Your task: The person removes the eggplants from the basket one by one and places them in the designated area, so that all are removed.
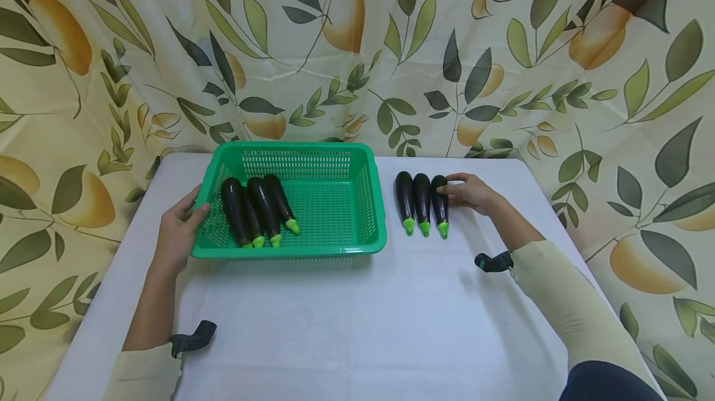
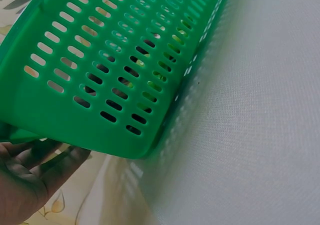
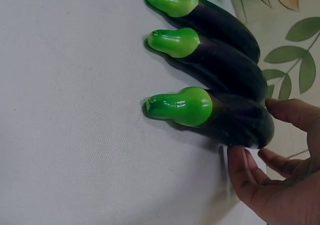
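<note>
My left hand [image 1: 174,236] grips the left end of a green plastic basket [image 1: 290,253], thumb at the rim and fingers along the outside. Several dark purple eggplants [image 1: 234,208] with green stem ends lie side by side in the basket's left half. Right of the basket, three more eggplants lie in a row on the table. My right hand [image 1: 473,195] pinches the rightmost eggplant [image 1: 440,211] near its rounded far end. In the right wrist view, thumb and fingers sit on opposite sides of that eggplant [image 3: 235,117]. The middle eggplant [image 1: 421,202] and the left one [image 1: 404,199] lie beside it.
A white cloth [image 1: 357,320] covers the table. Behind and around it hangs a curtain [image 1: 346,97] printed with leaves and fruit. The basket's tall slotted wall [image 2: 115,75] fills much of the left wrist view. Each wrist wears a black device [image 1: 192,339].
</note>
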{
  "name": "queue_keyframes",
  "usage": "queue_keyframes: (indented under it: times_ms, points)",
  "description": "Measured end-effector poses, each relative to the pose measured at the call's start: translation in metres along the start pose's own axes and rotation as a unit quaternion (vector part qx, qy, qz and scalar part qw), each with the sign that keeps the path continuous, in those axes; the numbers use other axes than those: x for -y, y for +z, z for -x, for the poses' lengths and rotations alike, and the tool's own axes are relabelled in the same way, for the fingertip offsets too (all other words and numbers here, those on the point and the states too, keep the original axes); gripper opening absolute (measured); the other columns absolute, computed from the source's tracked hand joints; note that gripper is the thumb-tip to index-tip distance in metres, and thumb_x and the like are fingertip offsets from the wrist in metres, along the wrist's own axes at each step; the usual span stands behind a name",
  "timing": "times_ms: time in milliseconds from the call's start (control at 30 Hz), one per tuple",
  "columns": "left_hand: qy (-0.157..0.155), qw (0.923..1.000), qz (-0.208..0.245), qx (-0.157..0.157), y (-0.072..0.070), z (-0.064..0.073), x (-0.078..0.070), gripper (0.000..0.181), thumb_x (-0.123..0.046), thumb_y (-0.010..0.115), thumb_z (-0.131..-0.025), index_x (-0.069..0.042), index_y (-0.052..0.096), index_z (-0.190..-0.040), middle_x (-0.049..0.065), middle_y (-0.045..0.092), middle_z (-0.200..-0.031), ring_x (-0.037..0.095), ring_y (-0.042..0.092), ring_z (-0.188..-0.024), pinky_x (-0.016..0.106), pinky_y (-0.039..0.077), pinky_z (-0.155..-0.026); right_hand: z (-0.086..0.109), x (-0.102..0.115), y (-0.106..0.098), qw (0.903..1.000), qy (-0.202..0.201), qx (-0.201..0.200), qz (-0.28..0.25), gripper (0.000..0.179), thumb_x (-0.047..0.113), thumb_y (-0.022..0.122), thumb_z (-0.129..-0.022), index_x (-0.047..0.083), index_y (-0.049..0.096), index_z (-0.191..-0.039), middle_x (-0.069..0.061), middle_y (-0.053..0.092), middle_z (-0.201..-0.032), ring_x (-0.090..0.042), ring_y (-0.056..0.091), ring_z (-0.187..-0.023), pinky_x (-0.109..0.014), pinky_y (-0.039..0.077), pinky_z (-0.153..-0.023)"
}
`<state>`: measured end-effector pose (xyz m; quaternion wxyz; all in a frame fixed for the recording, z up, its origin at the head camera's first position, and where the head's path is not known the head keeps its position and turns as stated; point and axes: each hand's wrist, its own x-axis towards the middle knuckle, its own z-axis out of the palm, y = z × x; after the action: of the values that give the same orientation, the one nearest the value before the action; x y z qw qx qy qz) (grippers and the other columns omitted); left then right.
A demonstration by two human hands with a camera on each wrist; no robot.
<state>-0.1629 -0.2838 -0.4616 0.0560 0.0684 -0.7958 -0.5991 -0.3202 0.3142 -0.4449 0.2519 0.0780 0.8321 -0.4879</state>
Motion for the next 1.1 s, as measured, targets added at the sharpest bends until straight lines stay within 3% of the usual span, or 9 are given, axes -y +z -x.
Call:
queue_keyframes:
  times_ms: [400, 733, 1100]
  points:
    - [0.0, 1.0, 0.002, 0.001, -0.0005, -0.0015, 0.0014, 0.056, -0.025, 0.052, -0.113, -0.009, 0.035, -0.164, 0.023, 0.046, -0.158, 0.024, 0.059, -0.13, 0.012, 0.051, -0.085, 0.0005, -0.0009, -0.0001, 1.0, 0.008, -0.001, 0.004, 0.074, 0.015, 0.062, -0.106, -0.006, 0.02, -0.163, -0.031, 0.042, -0.15, -0.032, 0.054, -0.117, -0.042, 0.048, -0.109]
    - [-0.001, 1.0, 0.007, 0.001, -0.0003, -0.001, 0.0015, 0.056, -0.026, 0.052, -0.113, -0.009, 0.035, -0.164, 0.025, 0.048, -0.156, 0.012, 0.061, -0.12, 0.012, 0.051, -0.084, 0.0017, 0.0009, 0.0006, 0.9999, 0.01, 0.002, 0.001, 0.072, 0.015, 0.063, -0.106, -0.006, 0.023, -0.162, -0.026, 0.049, -0.14, -0.024, 0.059, -0.104, -0.031, 0.055, -0.096]
    - [0.002, 1.0, 0.002, 0.0, -0.0007, -0.0008, 0.001, 0.056, -0.027, 0.052, -0.113, -0.009, 0.036, -0.164, 0.024, 0.049, -0.155, 0.012, 0.061, -0.12, 0.012, 0.051, -0.084, 0.002, 0.0017, -0.0021, 1.0, 0.006, -0.001, 0.004, 0.073, 0.021, 0.062, -0.107, -0.008, 0.023, -0.161, -0.029, 0.049, -0.143, -0.029, 0.062, -0.113, -0.039, 0.053, -0.103]
